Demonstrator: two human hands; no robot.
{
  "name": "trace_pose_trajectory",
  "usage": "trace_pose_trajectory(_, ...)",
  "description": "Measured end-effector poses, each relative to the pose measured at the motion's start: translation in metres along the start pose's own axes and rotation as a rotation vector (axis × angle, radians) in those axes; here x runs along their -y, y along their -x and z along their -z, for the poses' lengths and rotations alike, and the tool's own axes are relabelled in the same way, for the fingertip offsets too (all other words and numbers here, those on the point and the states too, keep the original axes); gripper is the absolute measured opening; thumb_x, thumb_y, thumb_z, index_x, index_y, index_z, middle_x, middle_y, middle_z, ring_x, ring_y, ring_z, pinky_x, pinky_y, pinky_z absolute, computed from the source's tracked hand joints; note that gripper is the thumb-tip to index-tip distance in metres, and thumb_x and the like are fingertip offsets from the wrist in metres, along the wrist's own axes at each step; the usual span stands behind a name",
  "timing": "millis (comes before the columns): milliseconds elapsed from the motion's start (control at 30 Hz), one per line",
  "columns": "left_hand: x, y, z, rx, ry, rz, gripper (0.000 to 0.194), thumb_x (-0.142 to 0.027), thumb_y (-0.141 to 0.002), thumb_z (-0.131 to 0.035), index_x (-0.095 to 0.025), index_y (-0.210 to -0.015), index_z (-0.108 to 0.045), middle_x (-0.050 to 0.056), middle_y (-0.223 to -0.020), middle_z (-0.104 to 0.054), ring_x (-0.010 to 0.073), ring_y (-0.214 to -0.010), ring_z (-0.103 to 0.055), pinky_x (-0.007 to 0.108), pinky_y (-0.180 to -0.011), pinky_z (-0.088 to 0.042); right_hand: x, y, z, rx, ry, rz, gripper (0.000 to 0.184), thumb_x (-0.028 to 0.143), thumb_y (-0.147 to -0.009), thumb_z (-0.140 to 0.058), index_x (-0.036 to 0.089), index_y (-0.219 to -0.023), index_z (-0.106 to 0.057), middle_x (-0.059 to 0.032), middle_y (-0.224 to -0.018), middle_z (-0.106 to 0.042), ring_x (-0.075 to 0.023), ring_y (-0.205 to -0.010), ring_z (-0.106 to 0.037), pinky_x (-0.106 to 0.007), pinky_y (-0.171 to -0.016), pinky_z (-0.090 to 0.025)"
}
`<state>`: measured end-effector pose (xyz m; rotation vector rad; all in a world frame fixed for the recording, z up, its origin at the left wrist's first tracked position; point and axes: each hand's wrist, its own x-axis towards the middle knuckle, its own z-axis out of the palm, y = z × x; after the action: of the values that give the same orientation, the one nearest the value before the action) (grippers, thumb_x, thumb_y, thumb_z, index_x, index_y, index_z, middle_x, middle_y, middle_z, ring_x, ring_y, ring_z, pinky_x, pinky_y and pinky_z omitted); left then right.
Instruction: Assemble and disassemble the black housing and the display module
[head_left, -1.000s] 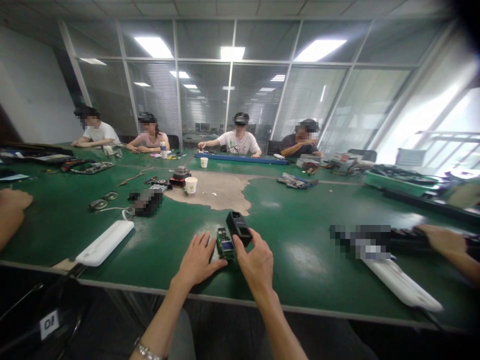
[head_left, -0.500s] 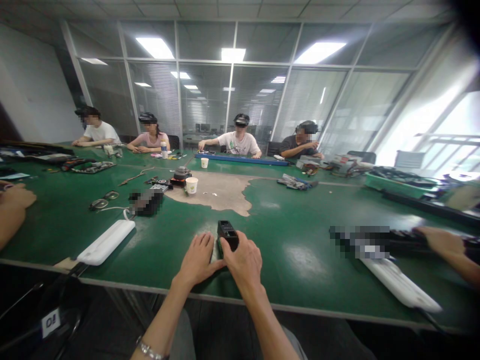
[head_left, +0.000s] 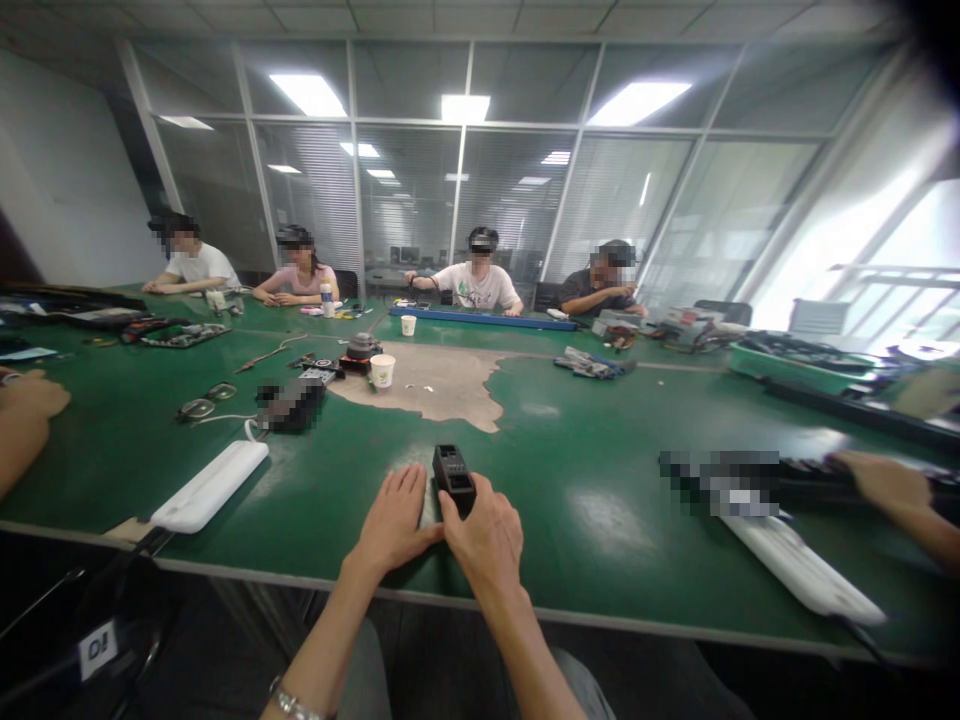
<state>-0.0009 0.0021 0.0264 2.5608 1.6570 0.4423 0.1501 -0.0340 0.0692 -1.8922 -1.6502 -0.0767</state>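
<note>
A small black oblong plastic block (head_left: 454, 478) with openings in its top face stands on the green table in front of me. My right hand (head_left: 486, 528) grips its near end, thumb on the left side and fingers around the right. Palm down beside it lies my left hand (head_left: 397, 515), fingers stretched forward and thumb pointing toward the right hand. Under or between the hands a pale edge shows, too covered to identify. The block's underside is hidden.
Left of me lie a white power strip (head_left: 214, 488) and eyeglasses (head_left: 206, 402). Ahead stands a paper cup (head_left: 382, 371). Another white strip (head_left: 806, 570) lies at right, near a co-worker's hand (head_left: 889, 490). Gloves (head_left: 592, 363) and a green basket (head_left: 806, 368) sit farther off. Several people sit around the table.
The black block has tilted slightly under my right hand, so more of its top shows. My left hand stays nearly still. The person opposite has raised one hand a little.
</note>
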Motion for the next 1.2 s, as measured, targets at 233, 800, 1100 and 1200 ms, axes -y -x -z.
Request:
trace_pose_trajectory(233,-0.001,0.000,0.000,-0.007,-0.008,-0.001,0.085,-0.063,-0.086,-0.042,-0.008,-0.148,-0.026,0.016,-0.155,-0.029,0.0294,-0.143,-0.025,0.046,-0.118,-0.017,-0.002,0.001,-0.004,0.051,-0.004,0.022,0.036,0.045,-0.084,-0.056,0.020,-0.110,-0.060,-0.0082,-0.088,-0.068,-0.0258,-0.087,-0.063,-0.034,-0.078,-0.039)
trace_pose_trajectory(800,-0.004,0.003,0.008,-0.019,0.012,0.004,0.069,-0.046,-0.087,-0.047,-0.020,-0.148,-0.030,0.011,-0.156,-0.027,0.0291,-0.143,-0.025,0.050,-0.117,-0.019,-0.005,0.014,-0.024,0.003,-0.112,0.021,0.038,0.046,-0.087,-0.054,0.019,-0.112,-0.061,-0.0096,-0.096,-0.069,-0.0250,-0.093,-0.063,-0.034,-0.082,-0.040)
trace_pose_trajectory(1100,-0.005,0.002,0.008,-0.022,0.004,0.005,0.066,-0.045,-0.087,-0.046,-0.018,-0.147,-0.034,0.013,-0.155,-0.030,0.0291,-0.143,-0.026,0.049,-0.117,-0.018,-0.003,0.014,-0.021,-0.002,-0.108,0.006,0.035,0.046,-0.086,-0.056,0.019,-0.108,-0.062,-0.0091,-0.094,-0.069,-0.0253,-0.092,-0.063,-0.034,-0.081,-0.039)
trace_pose_trajectory(1200,-0.004,0.002,0.008,-0.012,0.002,0.002,0.066,-0.046,-0.087,-0.047,-0.019,-0.146,-0.035,0.012,-0.155,-0.030,0.0290,-0.143,-0.026,0.049,-0.117,-0.018,-0.001,0.012,-0.020,-0.019,-0.119,-0.008,0.036,0.046,-0.086,-0.055,0.019,-0.108,-0.062,-0.0096,-0.094,-0.069,-0.0252,-0.092,-0.063,-0.034,-0.081,-0.039)
